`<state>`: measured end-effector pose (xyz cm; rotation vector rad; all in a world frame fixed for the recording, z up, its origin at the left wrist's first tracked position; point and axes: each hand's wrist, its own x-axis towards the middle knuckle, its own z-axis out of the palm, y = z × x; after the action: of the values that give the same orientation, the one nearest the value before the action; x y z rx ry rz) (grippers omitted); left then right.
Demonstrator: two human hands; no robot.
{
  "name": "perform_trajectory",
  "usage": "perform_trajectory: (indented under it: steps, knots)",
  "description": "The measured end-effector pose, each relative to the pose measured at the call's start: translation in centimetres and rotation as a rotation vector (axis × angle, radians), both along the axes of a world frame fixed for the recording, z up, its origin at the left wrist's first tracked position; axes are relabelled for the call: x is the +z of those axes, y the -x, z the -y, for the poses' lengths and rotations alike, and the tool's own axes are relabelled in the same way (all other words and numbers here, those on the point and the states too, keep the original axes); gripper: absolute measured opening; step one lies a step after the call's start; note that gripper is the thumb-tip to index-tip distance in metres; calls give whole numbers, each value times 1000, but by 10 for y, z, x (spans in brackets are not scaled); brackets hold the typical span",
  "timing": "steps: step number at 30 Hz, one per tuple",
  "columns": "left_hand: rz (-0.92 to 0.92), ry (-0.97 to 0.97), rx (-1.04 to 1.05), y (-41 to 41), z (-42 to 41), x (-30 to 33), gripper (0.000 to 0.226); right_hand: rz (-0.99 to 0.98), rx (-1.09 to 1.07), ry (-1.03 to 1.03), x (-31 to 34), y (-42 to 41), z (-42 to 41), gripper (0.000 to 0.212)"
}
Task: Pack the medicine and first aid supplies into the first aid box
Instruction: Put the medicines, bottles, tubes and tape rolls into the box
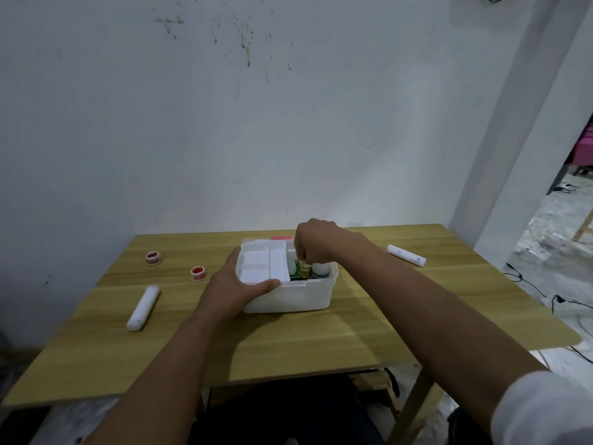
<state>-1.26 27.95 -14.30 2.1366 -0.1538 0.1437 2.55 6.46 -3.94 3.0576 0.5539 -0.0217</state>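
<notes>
From the head view: the white plastic box (288, 295) sits mid-bench (321, 342), lid off, a white divided tray (261, 264) resting across its left half. In the open right half stand a green packet (300, 271) and a white bottle (321, 269). The left hand (234, 284) cups the box's near-left corner, fingers straight, thumb along the rim. The right hand (313, 242) dips in, fingertips curled; whether its grip pinches the packet, I cannot tell. Two white bandage rolls (143, 307) (406, 255) and two red tape rolls (153, 257) (198, 272) lie on the bench.
</notes>
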Motion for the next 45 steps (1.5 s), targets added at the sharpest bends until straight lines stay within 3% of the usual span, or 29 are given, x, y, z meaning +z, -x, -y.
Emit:
perform_trajectory:
  steps: [12, 18, 27, 29, 35, 41, 45]
  knots:
    - [-10, -18, -4, 0, 0, 1, 114, 67, 23, 199, -3, 1, -21, 12]
    - [8, -5, -5, 2, 1, 2, 104, 39, 30, 207, -1, -4, -22, 11]
    - [5, -14, 8, 3, 2, 3, 109, -48, 36, 311, -10, -1, -25, 19]
    - [7, -19, 13, 4, 3, 3, 110, -54, 34, 333, -22, -2, -24, 12]
    - [14, -19, 6, 3, 4, 2, 105, -46, 25, 140, -12, 0, -2, 24]
    - [6, -2, 2, 3, 3, 2, 111, 113, -6, -419, 17, 7, 60, 15]
    - [26, 2, 5, 3, 5, 3, 105, 132, -211, -466, 1, 5, 112, 15]
